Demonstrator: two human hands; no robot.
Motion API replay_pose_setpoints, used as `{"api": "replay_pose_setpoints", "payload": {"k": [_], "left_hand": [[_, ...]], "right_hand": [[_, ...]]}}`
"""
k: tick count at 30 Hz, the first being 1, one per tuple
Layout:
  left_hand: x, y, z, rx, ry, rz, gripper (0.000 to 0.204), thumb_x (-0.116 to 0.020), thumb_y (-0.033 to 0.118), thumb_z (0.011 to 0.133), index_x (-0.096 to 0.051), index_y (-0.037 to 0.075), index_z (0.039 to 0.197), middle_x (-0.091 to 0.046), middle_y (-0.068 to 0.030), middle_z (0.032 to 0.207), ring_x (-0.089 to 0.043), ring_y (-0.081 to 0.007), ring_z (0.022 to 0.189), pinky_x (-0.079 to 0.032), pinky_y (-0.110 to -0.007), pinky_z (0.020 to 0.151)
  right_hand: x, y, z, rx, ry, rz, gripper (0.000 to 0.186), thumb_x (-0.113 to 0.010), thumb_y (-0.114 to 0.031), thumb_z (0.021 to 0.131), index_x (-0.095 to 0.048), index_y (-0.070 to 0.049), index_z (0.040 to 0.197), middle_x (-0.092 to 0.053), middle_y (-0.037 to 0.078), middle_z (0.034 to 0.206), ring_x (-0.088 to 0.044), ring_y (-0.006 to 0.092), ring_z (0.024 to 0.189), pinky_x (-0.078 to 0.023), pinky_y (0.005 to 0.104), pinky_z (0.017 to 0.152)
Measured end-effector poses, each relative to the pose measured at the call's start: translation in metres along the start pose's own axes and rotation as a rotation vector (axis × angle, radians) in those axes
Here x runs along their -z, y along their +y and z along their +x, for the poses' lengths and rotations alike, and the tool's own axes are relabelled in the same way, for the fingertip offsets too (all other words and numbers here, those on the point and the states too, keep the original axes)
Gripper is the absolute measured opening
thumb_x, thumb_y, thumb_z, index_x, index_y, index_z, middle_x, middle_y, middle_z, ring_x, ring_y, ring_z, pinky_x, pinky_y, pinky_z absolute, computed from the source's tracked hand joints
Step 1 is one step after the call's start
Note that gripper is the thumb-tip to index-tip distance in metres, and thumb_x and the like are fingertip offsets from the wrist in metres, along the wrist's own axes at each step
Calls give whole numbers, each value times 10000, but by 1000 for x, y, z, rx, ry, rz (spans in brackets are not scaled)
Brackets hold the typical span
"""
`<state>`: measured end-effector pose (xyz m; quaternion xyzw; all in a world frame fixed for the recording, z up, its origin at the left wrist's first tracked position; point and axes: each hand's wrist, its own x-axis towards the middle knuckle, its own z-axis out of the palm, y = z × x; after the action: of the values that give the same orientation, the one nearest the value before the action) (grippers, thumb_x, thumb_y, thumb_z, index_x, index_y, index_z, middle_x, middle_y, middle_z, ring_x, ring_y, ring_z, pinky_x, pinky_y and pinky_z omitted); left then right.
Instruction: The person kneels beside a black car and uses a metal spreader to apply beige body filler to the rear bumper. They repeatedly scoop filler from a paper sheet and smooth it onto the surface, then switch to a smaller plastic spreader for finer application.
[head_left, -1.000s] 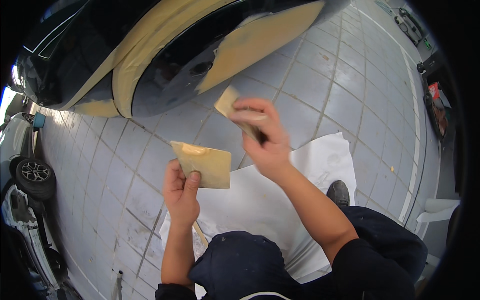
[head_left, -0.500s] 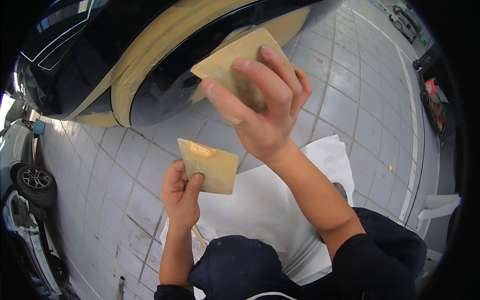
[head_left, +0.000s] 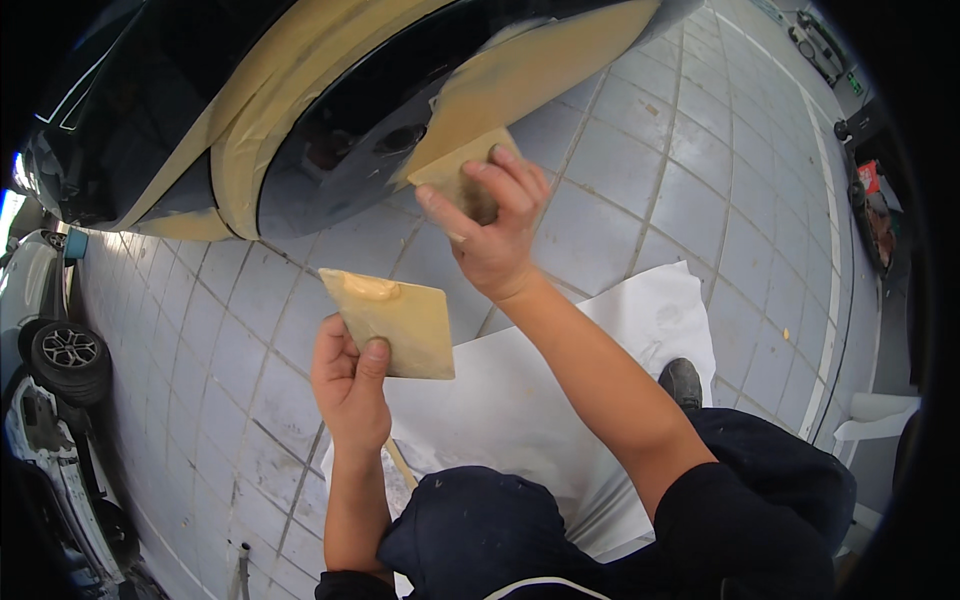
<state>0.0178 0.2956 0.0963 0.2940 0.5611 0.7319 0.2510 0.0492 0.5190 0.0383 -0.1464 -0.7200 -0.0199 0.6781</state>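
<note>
Holding a tan plate [head_left: 415,325] low at left in the left grip [head_left: 350,395], clasped around its lower left edge with the thumb [head_left: 373,358] laid on the near face. Showing a mound of pale orange paste [head_left: 365,287] along that plate's upper left edge. Clutching a second plate [head_left: 452,168] in the right grip [head_left: 497,240], with fingers [head_left: 513,190] spread across its near face, farther forward and to the right, by the lower end of a tan patch [head_left: 545,72] on a dark car [head_left: 150,95]. Impossible to tell here whether touching that patch or just short of it. Crouched over a white sheet [head_left: 480,415] on a tiled floor [head_left: 680,200], with a dark shoe [head_left: 682,383] at the sheet's right side. Sharing the floor with a spoked wheel [head_left: 70,350] at far left and, beyond it, a blue bucket [head_left: 75,243].
</note>
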Motion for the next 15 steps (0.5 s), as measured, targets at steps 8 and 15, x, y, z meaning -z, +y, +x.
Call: {"api": "replay_pose_setpoints", "payload": {"k": [8, 15], "left_hand": [[15, 2, 8, 66, -202, -43, 311, -629, 50, 1042, -559, -41, 1331, -727, -76, 1108, -674, -117, 1004, -521, -269, 914], [-16, 21, 2, 16, -72, 156, 274, -624, 42, 1037, -571, -53, 1289, -725, -85, 1102, -666, -111, 998, -500, -267, 923]], "right_hand": [[94, -34, -6, -1075, -568, 1054, 554, -586, 133, 758, -741, -145, 1211, -581, 123, 1336, -562, 343, 1306, -476, 449, 1015], [125, -15, 40, -894, -728, 482, 529, -519, 123, 756, -722, -50, 1213, -611, 118, 1325, -609, 274, 1257, -493, 341, 1038]]}}
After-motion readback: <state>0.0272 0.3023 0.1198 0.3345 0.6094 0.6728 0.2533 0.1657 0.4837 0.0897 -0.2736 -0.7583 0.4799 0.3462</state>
